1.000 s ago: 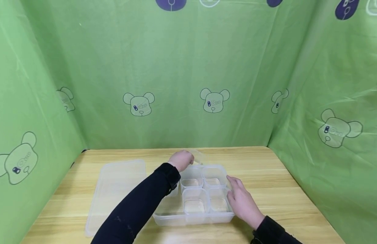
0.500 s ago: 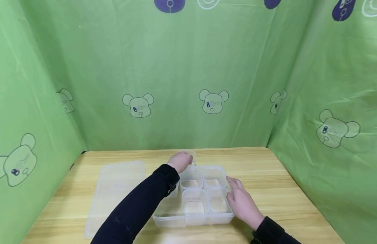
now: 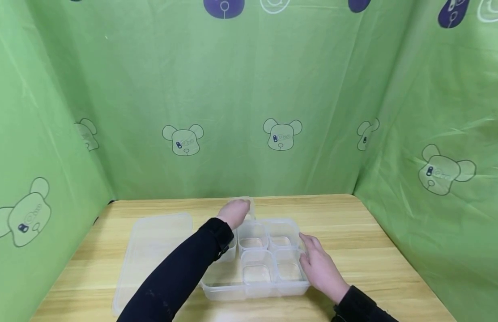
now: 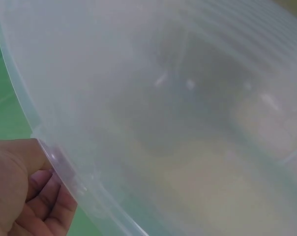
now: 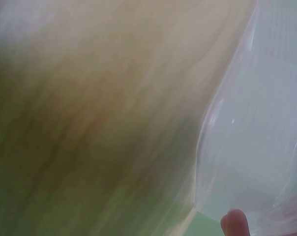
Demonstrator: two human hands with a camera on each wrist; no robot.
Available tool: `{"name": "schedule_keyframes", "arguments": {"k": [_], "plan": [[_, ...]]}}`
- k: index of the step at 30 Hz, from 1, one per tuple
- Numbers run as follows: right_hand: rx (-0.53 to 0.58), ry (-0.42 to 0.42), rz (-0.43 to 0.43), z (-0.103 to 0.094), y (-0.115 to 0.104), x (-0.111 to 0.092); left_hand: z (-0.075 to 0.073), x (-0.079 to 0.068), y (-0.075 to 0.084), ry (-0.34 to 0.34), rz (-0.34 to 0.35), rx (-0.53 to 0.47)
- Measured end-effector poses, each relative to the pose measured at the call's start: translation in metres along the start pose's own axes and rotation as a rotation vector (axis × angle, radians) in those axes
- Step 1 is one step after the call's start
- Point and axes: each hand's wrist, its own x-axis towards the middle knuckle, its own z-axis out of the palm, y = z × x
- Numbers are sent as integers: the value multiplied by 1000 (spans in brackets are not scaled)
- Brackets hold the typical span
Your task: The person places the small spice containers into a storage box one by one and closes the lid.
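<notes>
A clear plastic storage box (image 3: pixel 226 293) lies at the middle of the wooden table, with several small clear inner containers (image 3: pixel 258 279) set in it. Behind its far rim, my left hand (image 3: pixel 234 213) holds a similar small clear container (image 3: pixel 250 209), partly hidden by the hand. In the left wrist view, the thumb and fingers pinch a clear plastic rim (image 4: pixel 65 169). My right hand (image 3: pixel 323 268) rests on the box's right side, its fingers fairly straight along the rim. One fingertip (image 5: pixel 234 223) shows against the clear plastic wall (image 5: pixel 247 162) in the right wrist view.
A large flat translucent lid (image 3: pixel 154 255) lies left of the box, partly behind the left sleeve. That sleeve (image 3: pixel 184 273) crosses the box's left part and hides some of it. Green cloth walls (image 3: pixel 232 170) enclose the wooden table (image 3: pixel 365 255) at the back and sides.
My left hand has shifted slightly left behind the box, and the small container in it has moved left and turned. The right hand and the box have stayed in place.
</notes>
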Motion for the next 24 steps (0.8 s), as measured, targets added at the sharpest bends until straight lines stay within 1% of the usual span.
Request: {"name": "schedule_keyframes", "arguments": {"k": [2, 6, 10, 15, 19, 24], "plan": [[-1, 1, 1, 0, 1, 0, -1, -2, -3, 21, -1, -12], [-2, -6, 9, 1, 1, -1, -7, -7, -7, 42, -12, -47], [-5, -7, 11, 2, 2, -1, -17, -12, -11, 59, -23, -91], [-7, 5, 3, 3, 2, -1, -28, -16, -18, 86, -32, -107], [-10, 11, -5, 2, 2, 0, -36, -19, -21, 73, -42, -109], [-10, 25, -20, 2, 2, 0, -45, -24, -21, 69, -36, -129]]}}
